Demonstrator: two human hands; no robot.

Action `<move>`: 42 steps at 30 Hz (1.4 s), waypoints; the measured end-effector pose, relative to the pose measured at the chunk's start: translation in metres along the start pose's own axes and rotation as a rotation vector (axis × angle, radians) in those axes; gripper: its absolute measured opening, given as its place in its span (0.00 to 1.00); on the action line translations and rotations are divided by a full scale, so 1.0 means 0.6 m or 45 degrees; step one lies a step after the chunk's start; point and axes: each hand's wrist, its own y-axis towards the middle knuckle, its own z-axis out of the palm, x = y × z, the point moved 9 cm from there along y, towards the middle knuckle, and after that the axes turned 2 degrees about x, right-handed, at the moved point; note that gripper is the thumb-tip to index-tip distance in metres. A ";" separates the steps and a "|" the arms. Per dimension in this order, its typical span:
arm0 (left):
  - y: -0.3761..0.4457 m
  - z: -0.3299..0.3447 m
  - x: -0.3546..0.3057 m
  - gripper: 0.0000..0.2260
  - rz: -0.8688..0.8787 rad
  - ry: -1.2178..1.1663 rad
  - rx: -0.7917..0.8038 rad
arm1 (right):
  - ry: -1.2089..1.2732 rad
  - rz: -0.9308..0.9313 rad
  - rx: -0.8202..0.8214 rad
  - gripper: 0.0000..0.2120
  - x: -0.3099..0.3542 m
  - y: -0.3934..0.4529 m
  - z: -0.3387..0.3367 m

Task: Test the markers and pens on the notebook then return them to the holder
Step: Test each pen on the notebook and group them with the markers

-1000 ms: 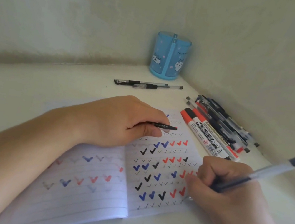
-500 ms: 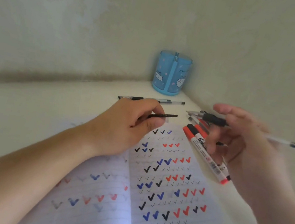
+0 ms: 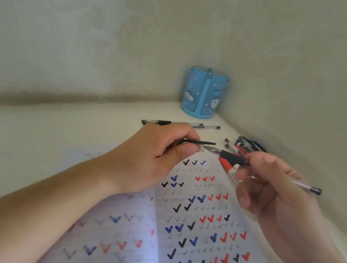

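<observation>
An open notebook full of black, blue and red check marks lies on the white table. Above it my right hand pinches a clear pen with a black grip, tip pointing left. My left hand holds the pen's clear cap with its black clip, and the pen tip sits right at the cap's mouth. A blue pen holder with cartoon cats stands in the back corner.
Two capped pens lie side by side in front of the holder. A pile of pens and red-capped markers lies by the right wall, partly hidden behind my right hand. Walls close in at back and right.
My right hand lifted the pen off the page and turned it tip-left. It now meets the cap in my left hand, which rose from the notebook.
</observation>
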 end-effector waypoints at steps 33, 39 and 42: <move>-0.013 0.050 0.010 0.08 -0.030 0.002 0.372 | -0.418 -0.327 0.144 0.06 0.031 -0.030 0.032; -0.005 0.030 0.007 0.06 0.032 0.137 0.224 | -0.736 -0.304 0.066 0.10 0.070 -0.035 -0.016; -0.005 0.028 -0.005 0.06 0.104 0.198 0.184 | -1.685 -0.599 -0.147 0.03 0.093 -0.046 0.000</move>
